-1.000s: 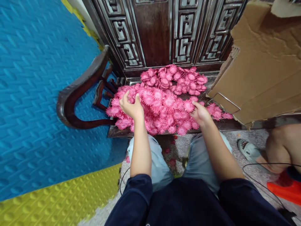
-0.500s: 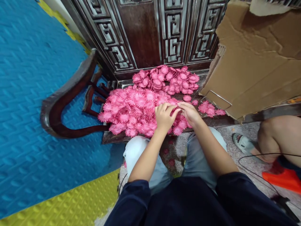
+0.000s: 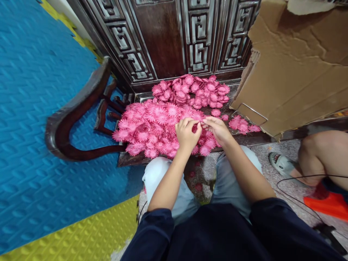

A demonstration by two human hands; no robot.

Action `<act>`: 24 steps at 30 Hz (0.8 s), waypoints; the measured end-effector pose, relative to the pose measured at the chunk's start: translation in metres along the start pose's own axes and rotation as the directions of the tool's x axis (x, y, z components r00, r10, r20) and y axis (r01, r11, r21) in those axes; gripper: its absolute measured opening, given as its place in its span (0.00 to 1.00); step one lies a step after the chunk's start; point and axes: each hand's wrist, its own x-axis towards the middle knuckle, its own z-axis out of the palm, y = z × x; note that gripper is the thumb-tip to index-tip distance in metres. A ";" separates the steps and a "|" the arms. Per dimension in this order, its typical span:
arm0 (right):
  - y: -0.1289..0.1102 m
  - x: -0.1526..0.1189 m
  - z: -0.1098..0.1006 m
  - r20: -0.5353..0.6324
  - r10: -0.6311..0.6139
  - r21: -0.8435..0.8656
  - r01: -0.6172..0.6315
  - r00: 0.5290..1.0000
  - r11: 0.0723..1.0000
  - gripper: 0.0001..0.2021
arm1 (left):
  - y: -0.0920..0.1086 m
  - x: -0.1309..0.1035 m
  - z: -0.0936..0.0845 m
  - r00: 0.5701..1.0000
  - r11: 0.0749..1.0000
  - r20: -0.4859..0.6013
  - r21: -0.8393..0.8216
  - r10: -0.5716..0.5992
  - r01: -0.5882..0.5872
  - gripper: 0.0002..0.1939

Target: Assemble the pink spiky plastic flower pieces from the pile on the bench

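A big heap of pink artificial flowers (image 3: 152,123), spiky-petalled and disc-shaped, covers the dark wooden bench seat (image 3: 130,159). My left hand (image 3: 188,133) is at the heap's front right, thumb and fingers closed in a pinch. Fingertip to fingertip with it, my right hand (image 3: 219,130) pinches too. A small pink flower piece (image 3: 202,122) seems to be between both sets of fingertips; its outline blends into the flowers behind. More pink flowers (image 3: 190,88) are piled at the back, and a few loose flowers (image 3: 240,124) lie to the right.
A carved wooden backrest (image 3: 163,40) rises behind the heap, with a curved armrest (image 3: 67,112) at left. Cardboard (image 3: 293,72) stands at right. Another person's bent leg (image 3: 323,156) and shoe (image 3: 282,165) are at right, near a black cable (image 3: 282,181). Blue mats (image 3: 32,127) cover the left floor.
My hands have shifted slightly, the left thumb and forefinger now closing into a ring. Both stay pinched together at the same place over the heap.
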 end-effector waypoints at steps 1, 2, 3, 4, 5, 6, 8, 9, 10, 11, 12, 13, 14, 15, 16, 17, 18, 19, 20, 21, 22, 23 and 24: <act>0.000 0.000 0.000 -0.002 -0.014 -0.005 0.014 1.000 1.000 0.11 | 0.000 0.000 0.000 1.000 1.000 0.002 -0.010 -0.011 0.011 0.03; 0.001 0.000 0.000 -0.002 -0.020 -0.002 0.020 1.000 1.000 0.11 | 0.000 0.001 0.000 1.000 0.999 0.005 -0.029 -0.023 0.024 0.03; 0.001 0.000 0.000 0.002 -0.014 0.006 0.014 1.000 1.000 0.11 | 0.000 0.001 0.000 0.999 0.997 0.008 -0.060 -0.041 0.041 0.02; 0.001 0.000 0.000 0.007 -0.003 0.013 0.003 1.000 1.000 0.11 | 0.000 0.002 0.000 0.998 0.993 0.012 -0.102 -0.063 0.064 0.02; 0.001 -0.001 0.000 0.012 0.008 0.017 -0.008 1.000 1.000 0.11 | 0.000 0.002 0.000 0.996 0.984 0.018 -0.154 -0.088 0.090 0.02; 0.001 -0.001 0.000 0.017 0.013 0.016 -0.013 1.000 1.000 0.11 | -0.001 0.003 0.000 0.993 0.970 0.025 -0.216 -0.111 0.114 0.02; 0.001 -0.001 0.000 0.026 0.007 0.002 -0.007 1.000 1.000 0.11 | -0.002 0.005 0.000 0.987 0.925 0.044 -0.346 -0.152 0.158 0.03; 0.001 -0.001 0.000 0.030 0.000 -0.004 0.000 1.000 1.000 0.11 | -0.002 0.005 0.000 0.984 0.898 0.055 -0.404 -0.169 0.177 0.03; 0.001 -0.001 0.000 0.033 -0.006 -0.008 0.006 0.999 1.000 0.11 | -0.003 0.006 0.000 0.980 0.870 0.067 -0.452 -0.186 0.196 0.03; 0.001 0.000 0.000 0.032 -0.011 -0.008 0.011 0.999 1.000 0.11 | -0.004 0.006 0.000 0.976 0.844 0.080 -0.491 -0.205 0.217 0.04; 0.001 -0.001 0.000 0.031 -0.016 -0.006 0.016 0.999 1.000 0.11 | -0.005 0.007 0.000 0.970 0.817 0.096 -0.524 -0.224 0.240 0.03; 0.001 -0.001 0.000 0.029 -0.020 -0.006 0.020 0.999 1.000 0.11 | -0.006 0.007 0.000 0.963 0.789 0.115 -0.554 -0.244 0.266 0.03; 0.001 -0.001 0.000 0.027 -0.026 -0.006 0.026 0.999 1.000 0.12 | -0.007 0.007 0.000 0.955 0.757 0.137 -0.584 -0.265 0.294 0.03; 0.000 -0.001 0.000 0.026 -0.033 -0.008 0.033 0.999 0.999 0.12 | -0.008 0.008 0.000 0.944 0.721 0.160 -0.613 -0.288 0.323 0.03; 0.000 -0.002 0.000 0.026 -0.040 -0.010 0.040 0.999 0.999 0.12 | -0.008 0.008 -0.001 0.933 0.680 0.184 -0.643 -0.310 0.353 0.02; -0.001 -0.002 0.000 0.029 -0.046 -0.014 0.047 0.999 0.999 0.12 | -0.009 0.008 -0.001 0.920 0.636 0.211 -0.670 -0.331 0.383 0.03; -0.001 -0.003 0.001 0.031 -0.052 -0.018 0.053 0.998 0.998 0.12 | -0.009 0.008 -0.001 0.906 0.588 0.240 -0.697 -0.348 0.410 0.03; -0.002 -0.003 0.001 0.034 -0.057 -0.020 0.058 0.998 0.998 0.12 | -0.009 0.009 -0.001 0.892 0.537 0.270 -0.722 -0.362 0.437 0.03; -0.003 -0.004 0.001 0.038 -0.059 -0.020 0.060 0.998 0.998 0.12 | -0.009 0.009 -0.002 0.878 0.483 0.304 -0.744 -0.371 0.461 0.04; -0.003 -0.004 0.002 0.043 -0.057 -0.016 0.057 0.997 0.998 0.12 | -0.008 0.010 -0.002 0.863 0.429 0.337 -0.762 -0.377 0.486 0.05; -0.004 -0.005 0.002 0.049 -0.049 -0.005 0.049 0.998 0.999 0.12 | -0.008 0.010 -0.002 0.847 0.379 0.368 -0.774 -0.382 0.507 0.06; -0.005 -0.005 0.003 0.053 -0.039 0.012 0.038 0.998 0.999 0.12 | -0.008 0.011 -0.002 0.834 0.336 0.393 -0.782 -0.387 0.525 0.07; -0.006 -0.006 0.003 0.056 -0.028 0.035 0.026 0.998 0.999 0.13 | -0.008 0.011 -0.002 0.823 0.304 0.413 -0.786 -0.391 0.539 0.08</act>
